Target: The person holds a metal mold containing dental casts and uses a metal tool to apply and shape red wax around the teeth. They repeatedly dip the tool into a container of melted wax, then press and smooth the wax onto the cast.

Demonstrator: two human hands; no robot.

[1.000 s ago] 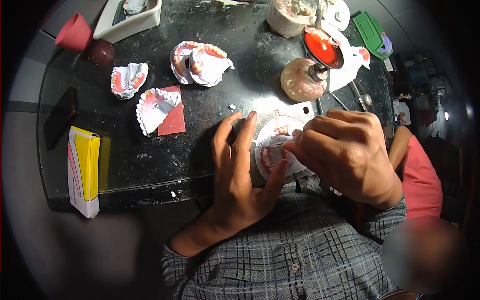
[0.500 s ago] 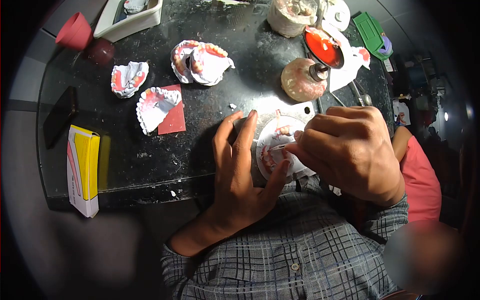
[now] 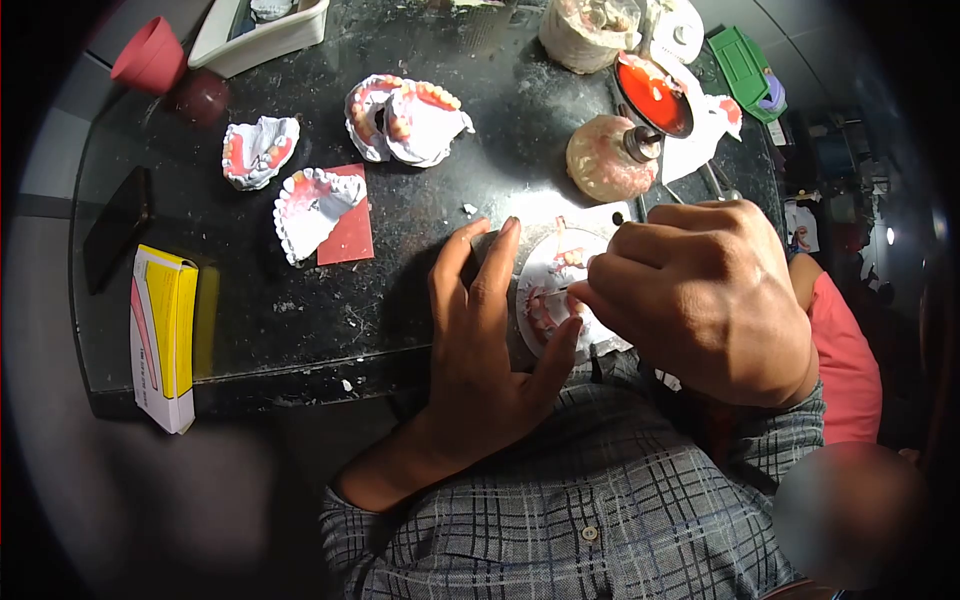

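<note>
My left hand [image 3: 483, 340] lies on the near edge of the black table [image 3: 260, 300], its fingers and thumb wrapped around a white plaster dental cast [image 3: 552, 285] with pink wax and teeth. My right hand [image 3: 700, 300] is closed in a fist over the cast's right side and pinches a thin metal tool [image 3: 552, 293], whose tip touches the pink wax. Most of the tool is hidden inside the fist.
Further plaster casts [image 3: 258, 150] [image 3: 410, 120] [image 3: 312, 210] lie at the back left, one on a red wax sheet [image 3: 350, 235]. A spirit lamp [image 3: 608, 158], a red bowl [image 3: 655, 95], a white tray [image 3: 265, 35], a yellow box [image 3: 165, 335] and a phone [image 3: 118, 228] surround them. Another person's pink sleeve [image 3: 845, 350] is at right.
My right hand has shifted slightly up and left over the cast, with the tool tip moving along the wax. My left hand keeps its hold.
</note>
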